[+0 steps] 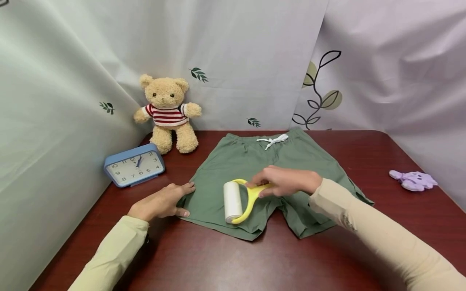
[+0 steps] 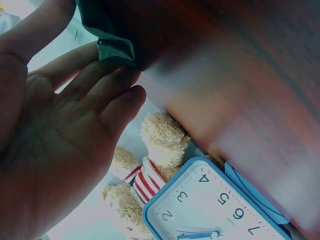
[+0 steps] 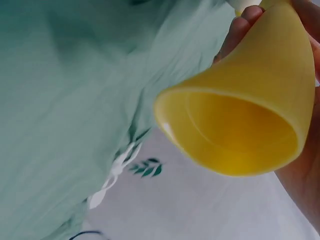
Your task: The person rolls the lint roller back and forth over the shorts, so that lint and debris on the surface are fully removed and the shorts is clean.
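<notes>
Green shorts (image 1: 302,161) with a white drawstring (image 1: 274,140) lie spread flat on the dark red table. My right hand (image 1: 282,180) grips the yellow handle of a lint roller (image 1: 233,202), whose white cylinder sits on the shorts' left leg. In the right wrist view the hollow handle end (image 3: 235,130) faces the camera, and part of the hand is hidden behind the handle. At the shorts' left edge, my left hand (image 1: 164,201) rests with its fingers extended and thumb spread near the hem. The left wrist view shows its fingertips (image 2: 125,75) touching the fabric.
To the left stands a blue clock (image 1: 134,165), with a teddy bear (image 1: 168,115) in a striped shirt behind it. A small purple plush item (image 1: 413,180) lies at the table's far right. Pale curtains (image 1: 247,60) with leaf prints hang behind and beside the table (image 1: 218,266).
</notes>
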### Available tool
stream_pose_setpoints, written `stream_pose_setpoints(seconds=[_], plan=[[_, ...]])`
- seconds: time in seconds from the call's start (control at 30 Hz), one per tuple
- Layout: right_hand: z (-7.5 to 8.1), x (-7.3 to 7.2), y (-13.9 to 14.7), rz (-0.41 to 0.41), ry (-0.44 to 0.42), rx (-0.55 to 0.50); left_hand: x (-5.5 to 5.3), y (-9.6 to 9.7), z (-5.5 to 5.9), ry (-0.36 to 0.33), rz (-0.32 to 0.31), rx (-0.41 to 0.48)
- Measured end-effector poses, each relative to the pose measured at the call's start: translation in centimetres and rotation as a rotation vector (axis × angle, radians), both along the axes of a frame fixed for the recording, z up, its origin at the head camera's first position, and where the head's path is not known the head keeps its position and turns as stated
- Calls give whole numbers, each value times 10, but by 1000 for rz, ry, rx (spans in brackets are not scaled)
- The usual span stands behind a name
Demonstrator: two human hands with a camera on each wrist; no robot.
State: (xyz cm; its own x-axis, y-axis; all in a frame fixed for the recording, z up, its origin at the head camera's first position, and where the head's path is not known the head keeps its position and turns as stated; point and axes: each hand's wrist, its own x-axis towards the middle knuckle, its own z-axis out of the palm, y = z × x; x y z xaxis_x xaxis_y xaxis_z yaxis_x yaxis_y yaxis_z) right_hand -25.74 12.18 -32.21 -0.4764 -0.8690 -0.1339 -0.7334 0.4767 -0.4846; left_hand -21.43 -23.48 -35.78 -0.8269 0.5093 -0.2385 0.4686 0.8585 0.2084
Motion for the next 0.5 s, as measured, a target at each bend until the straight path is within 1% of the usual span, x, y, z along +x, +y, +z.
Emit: stream_pose_setpoints(seconds=[0.17, 0.3, 0.33, 0.43, 0.5], plan=[[0, 2, 27, -19, -4, -22, 0, 1, 0, -6, 3, 7], [1, 2, 50, -59, -19, -22, 0, 1, 0, -5, 3, 4], [2, 3, 56, -71, -23, -20, -1, 1, 0, -8, 9, 5], [6, 4, 75, -100, -25, -9, -1, 0, 0, 5, -3, -1], [9, 5, 87, -118, -29, 2, -1, 0, 0, -2, 1, 1]])
